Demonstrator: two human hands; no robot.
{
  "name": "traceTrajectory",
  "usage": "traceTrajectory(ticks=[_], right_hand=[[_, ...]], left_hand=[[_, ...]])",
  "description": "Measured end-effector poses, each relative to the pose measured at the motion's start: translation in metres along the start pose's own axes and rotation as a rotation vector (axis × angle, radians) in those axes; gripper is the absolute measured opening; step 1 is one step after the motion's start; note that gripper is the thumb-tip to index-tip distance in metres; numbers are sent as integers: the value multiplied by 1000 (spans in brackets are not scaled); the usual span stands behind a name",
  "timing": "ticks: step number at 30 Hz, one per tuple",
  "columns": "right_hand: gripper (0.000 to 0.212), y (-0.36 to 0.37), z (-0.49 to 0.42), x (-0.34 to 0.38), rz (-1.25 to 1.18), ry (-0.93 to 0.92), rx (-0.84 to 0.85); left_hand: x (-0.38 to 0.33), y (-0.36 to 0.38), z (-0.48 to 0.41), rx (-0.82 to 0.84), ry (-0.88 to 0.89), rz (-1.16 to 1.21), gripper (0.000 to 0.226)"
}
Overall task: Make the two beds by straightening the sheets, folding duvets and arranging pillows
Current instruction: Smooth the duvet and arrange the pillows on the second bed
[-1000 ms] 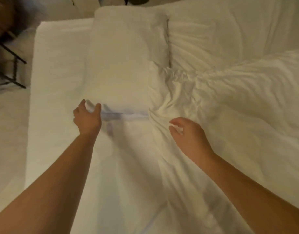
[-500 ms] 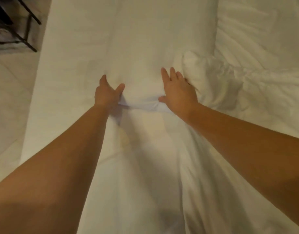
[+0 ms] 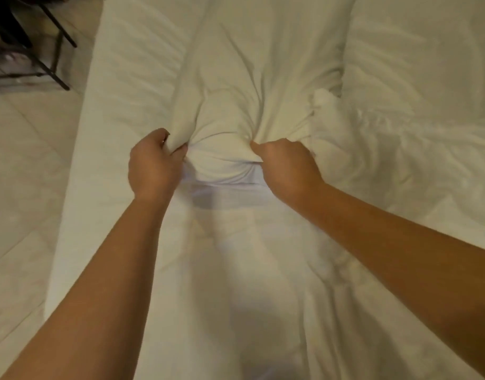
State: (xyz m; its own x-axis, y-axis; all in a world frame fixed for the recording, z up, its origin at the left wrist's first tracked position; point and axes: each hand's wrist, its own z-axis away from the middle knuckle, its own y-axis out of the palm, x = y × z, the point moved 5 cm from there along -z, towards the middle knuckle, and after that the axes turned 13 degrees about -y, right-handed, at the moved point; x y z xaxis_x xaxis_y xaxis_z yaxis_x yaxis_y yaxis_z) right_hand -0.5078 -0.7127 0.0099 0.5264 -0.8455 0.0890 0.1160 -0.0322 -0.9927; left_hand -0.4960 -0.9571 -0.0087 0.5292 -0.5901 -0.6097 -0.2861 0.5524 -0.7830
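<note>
- Gripping the near end of the white pillow [image 3: 263, 67], both hands bunch its cover into deep folds; the pillow lies lengthwise on the bed [image 3: 71, 215] and runs from the hands to the top edge of the view.
- The left hand [image 3: 153, 167] holds the left corner of that end, with its fingers [image 3: 160, 135] and thumb curled tightly round the cloth.
- The right hand [image 3: 288, 168] holds the right corner in the same way, fingers clamped on the fabric and knuckles up.
- Between the two hands the pillow end bulges into a rounded lump.
- The sheet [image 3: 131, 86] under the pillow is white with soft wrinkles and reaches the left edge of the bed.
- A crumpled white duvet [image 3: 400, 165] lies just beside the pillow on the right and touches it near the right hand.
- More white bedding [image 3: 427, 45] shows at the top right; whether it is a second pillow cannot be told.
- The pale tiled floor [image 3: 30, 174] runs along the left side of the bed, and a black metal frame [image 3: 43, 61] stands on it at the top left.
</note>
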Motion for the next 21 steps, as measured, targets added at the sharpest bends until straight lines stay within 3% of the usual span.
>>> traceTrajectory(ticks=[5,10,15,18,21], right_hand=[[51,-23,75,104,-4,-141,-21],[57,-1,164,159,-68,-203,53],[62,20,204,169,-56,-221,94],[56,34,204,156,-86,-208,119],[51,36,203,151,-128,-204,116]], left_hand=[[67,-82,68,105,-131,-12,28],[134,-116,152,231,-266,-57,26],[172,-120,194,348,-331,-66,10],[178,-108,184,457,-392,-86,31],[171,-101,168,474,-446,-35,30]])
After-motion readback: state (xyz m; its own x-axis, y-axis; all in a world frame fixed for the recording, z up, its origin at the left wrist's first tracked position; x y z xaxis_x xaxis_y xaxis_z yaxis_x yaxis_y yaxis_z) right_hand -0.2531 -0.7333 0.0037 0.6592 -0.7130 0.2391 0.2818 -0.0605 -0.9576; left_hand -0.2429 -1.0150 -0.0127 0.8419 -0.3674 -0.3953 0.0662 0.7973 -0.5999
